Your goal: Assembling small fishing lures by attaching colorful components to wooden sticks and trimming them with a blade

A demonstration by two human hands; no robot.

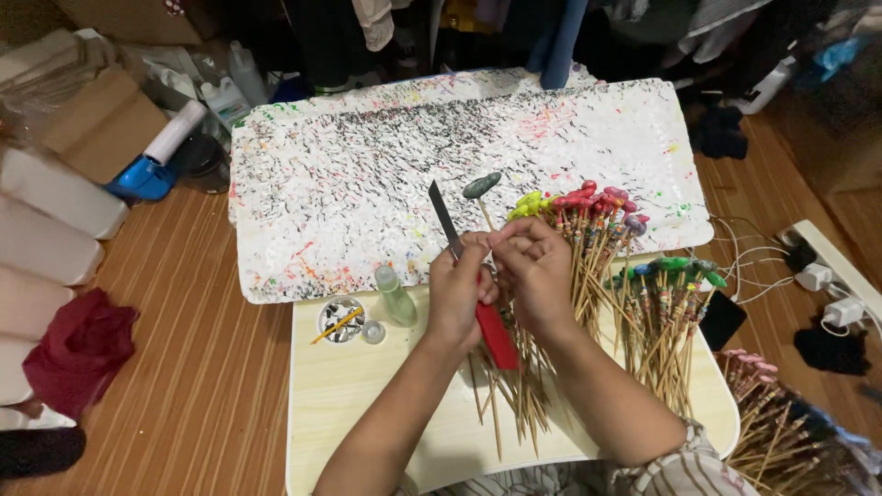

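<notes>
Red plastic is what my left hand [457, 292] closes on: the handle of a utility knife [478, 298], its grey blade rising up and away from that grip. My right hand [533, 266] sits just beside it, fingertips pinched narrow on a thin bamboo stick [484, 213] whose grey-green clay head stands above both grips, close to the blade's tip. The two hands touch at the fingers, so the steel runs right alongside my right fingertips.

That closeness is the main risk, as I judge it: a slip of the blade along the stick could run into my right thumb or finger. The stick is slender, so a hard push might also snap it or knock the clay head off.

Below and to the right of my grips, loose sticks [514, 395] lie piled on the pale desk [367, 404]; a swing of my forearm could scatter them. Further right, finished sticks with red, yellow and green heads [588, 207] stand bunched, near enough for an elbow to tip. Left of my left grip, a small clear bottle [395, 294] and a little dish [342, 320] could be nudged over.
</notes>
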